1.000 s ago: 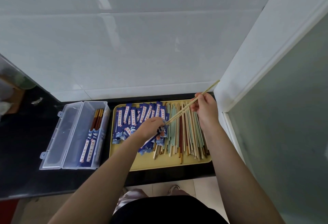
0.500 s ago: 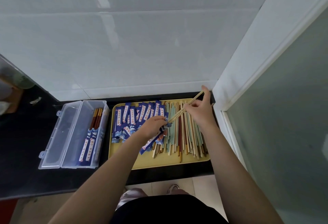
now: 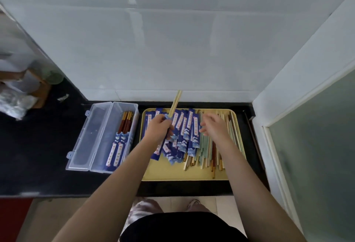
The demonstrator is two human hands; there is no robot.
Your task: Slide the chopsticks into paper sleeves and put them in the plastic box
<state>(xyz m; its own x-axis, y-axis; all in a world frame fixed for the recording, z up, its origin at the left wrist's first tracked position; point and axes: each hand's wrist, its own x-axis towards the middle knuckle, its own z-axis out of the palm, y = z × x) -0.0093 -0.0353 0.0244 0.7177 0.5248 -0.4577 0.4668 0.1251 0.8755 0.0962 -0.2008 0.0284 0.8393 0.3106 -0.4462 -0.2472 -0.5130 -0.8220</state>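
From the head camera, the left hand has its grip clamped on a blue paper sleeve with a pale pair of chopsticks sticking out of its far end, probably held upright so that they stay seated for the carry to the plastic box. The right hand, fingers apart and holding nothing, hovers over the loose chopsticks, likely to choose another pair. One yellow tray on the black bench holds both heaps, too many to count; the box holds about two sleeved pairs.
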